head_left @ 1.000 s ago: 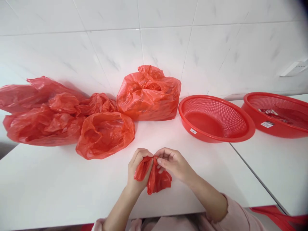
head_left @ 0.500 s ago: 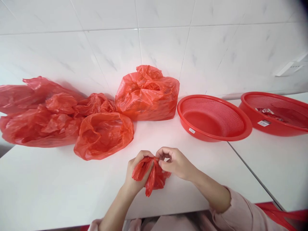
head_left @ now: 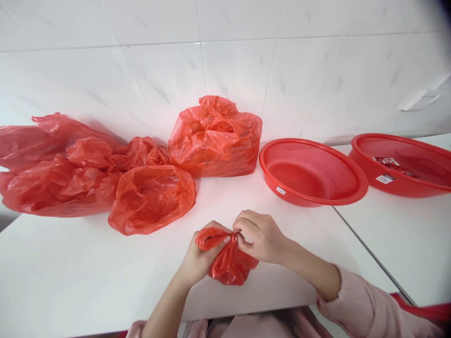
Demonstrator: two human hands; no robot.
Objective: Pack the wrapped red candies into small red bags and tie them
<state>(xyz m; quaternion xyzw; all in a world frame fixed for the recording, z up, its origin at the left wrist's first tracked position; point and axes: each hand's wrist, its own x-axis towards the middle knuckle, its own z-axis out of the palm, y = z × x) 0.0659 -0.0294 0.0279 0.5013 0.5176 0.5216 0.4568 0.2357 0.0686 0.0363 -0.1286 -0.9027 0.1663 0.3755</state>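
Note:
A small red plastic bag (head_left: 232,267) is gathered between my two hands, just above the near part of the white table. My left hand (head_left: 200,256) grips its bunched neck, the thumb pressed on the folds and a loop of film standing up beside it. With thumb and fingertips together, my right hand (head_left: 260,237) pinches the bag at a twisted or knotted spot at the neck. What lies inside the bag cannot be made out.
Farther left, an open red plastic bag (head_left: 151,199) lies before several crumpled red bags (head_left: 59,188). A full red bag (head_left: 214,145) leans near the tiled wall. Two red basins stand right: a perforated one (head_left: 306,197) and another with small packets (head_left: 398,185). A seam (head_left: 366,249) splits the white tabletop (head_left: 88,272).
The held bag has turned, its hanging tail now tucked up and its body showing more. My right hand has shifted slightly right, with its fingers curled closer at the neck.

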